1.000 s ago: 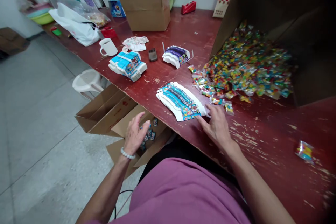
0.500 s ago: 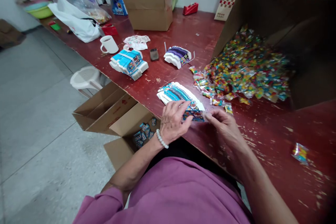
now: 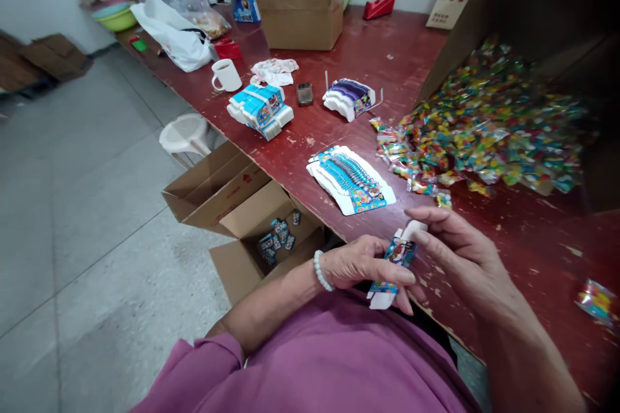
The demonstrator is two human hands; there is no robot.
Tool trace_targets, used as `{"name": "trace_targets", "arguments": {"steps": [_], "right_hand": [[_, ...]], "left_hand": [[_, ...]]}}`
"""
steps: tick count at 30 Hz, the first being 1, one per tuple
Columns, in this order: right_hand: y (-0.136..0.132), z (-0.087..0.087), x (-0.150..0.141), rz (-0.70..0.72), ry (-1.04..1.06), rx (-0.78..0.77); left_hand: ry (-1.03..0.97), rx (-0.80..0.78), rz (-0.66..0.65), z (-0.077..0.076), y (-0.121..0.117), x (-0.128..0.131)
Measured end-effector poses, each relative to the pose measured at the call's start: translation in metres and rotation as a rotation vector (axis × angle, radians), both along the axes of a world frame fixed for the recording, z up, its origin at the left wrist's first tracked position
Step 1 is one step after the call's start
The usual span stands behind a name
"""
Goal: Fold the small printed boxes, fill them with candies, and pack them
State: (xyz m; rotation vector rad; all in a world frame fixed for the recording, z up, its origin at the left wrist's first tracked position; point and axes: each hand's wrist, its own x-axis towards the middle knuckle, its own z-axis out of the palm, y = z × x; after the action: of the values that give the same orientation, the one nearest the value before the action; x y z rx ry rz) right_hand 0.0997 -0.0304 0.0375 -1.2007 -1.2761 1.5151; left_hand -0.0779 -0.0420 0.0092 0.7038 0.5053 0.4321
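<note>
A small blue printed candy box (image 3: 400,251) with white end flaps is between my hands, close to the table's front edge. My left hand (image 3: 371,264) is closed around its sides, thumb across the front. At the upper end, my right hand (image 3: 450,248) pinches a white flap between thumb and fingers. The lower flap hangs free. Beyond them on the red table (image 3: 290,161) lies a fanned stack of flat blue boxes (image 3: 351,181). Wrapped candies (image 3: 489,129) spill from a large carton on its side, to the right of the stack.
Below the table edge stands an open carton (image 3: 242,264) with several small blue boxes inside. A banded blue stack (image 3: 261,106), a purple stack (image 3: 349,97) and a white mug (image 3: 226,75) stand farther back. One loose candy packet (image 3: 595,302) lies at right.
The box has come off the fanned stack toward my body and now shows as an opened-out sleeve. Both hands moved with it, the left gripping its sides. The view has shifted.
</note>
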Motion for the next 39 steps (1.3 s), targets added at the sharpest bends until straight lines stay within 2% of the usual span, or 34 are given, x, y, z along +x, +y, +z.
{"name": "trace_targets", "arguments": {"steps": [3, 7, 11, 13, 16, 20, 24, 28, 30, 32, 34, 37, 39], "right_hand": [[-0.005, -0.005, -0.005, 0.023, 0.079, -0.089], [-0.010, -0.012, -0.013, 0.107, 0.239, -0.244], [-0.009, -0.011, -0.016, 0.137, 0.293, -0.277], [-0.007, -0.011, -0.015, 0.122, 0.273, -0.274], [-0.006, -0.018, -0.013, 0.025, 0.240, -0.279], [-0.006, -0.031, -0.013, -0.080, 0.201, -0.220], [-0.005, -0.035, -0.012, -0.049, 0.185, -0.173], [0.000, -0.033, -0.004, -0.153, -0.031, 0.113], [0.002, -0.033, -0.001, -0.168, -0.067, 0.144], [0.003, -0.035, 0.000, -0.158, -0.010, 0.082], [0.003, -0.037, -0.003, -0.208, 0.093, 0.045], [0.001, -0.040, -0.009, -0.332, 0.191, 0.086], [0.000, -0.042, -0.011, -0.350, 0.186, 0.143]], "left_hand": [[0.008, 0.035, 0.062, 0.000, 0.001, -0.002], [0.015, -0.002, 0.191, -0.001, 0.005, -0.006], [0.046, 0.050, 0.207, -0.001, 0.011, -0.007], [0.085, 0.076, 0.224, -0.002, 0.013, -0.006], [0.154, 0.099, 0.258, -0.006, 0.015, -0.001], [0.182, 0.155, 0.318, -0.009, 0.016, 0.008], [0.237, 0.188, 0.338, -0.004, 0.018, 0.015], [0.285, 0.353, 0.432, 0.001, 0.020, 0.016], [0.339, 0.415, 0.512, 0.001, 0.019, 0.016], [0.383, 0.424, 0.602, 0.001, 0.017, 0.018], [0.397, 0.421, 0.675, 0.000, 0.014, 0.020], [0.381, 0.432, 0.749, 0.000, 0.012, 0.024], [0.379, 0.431, 0.765, -0.001, 0.013, 0.024]]}}
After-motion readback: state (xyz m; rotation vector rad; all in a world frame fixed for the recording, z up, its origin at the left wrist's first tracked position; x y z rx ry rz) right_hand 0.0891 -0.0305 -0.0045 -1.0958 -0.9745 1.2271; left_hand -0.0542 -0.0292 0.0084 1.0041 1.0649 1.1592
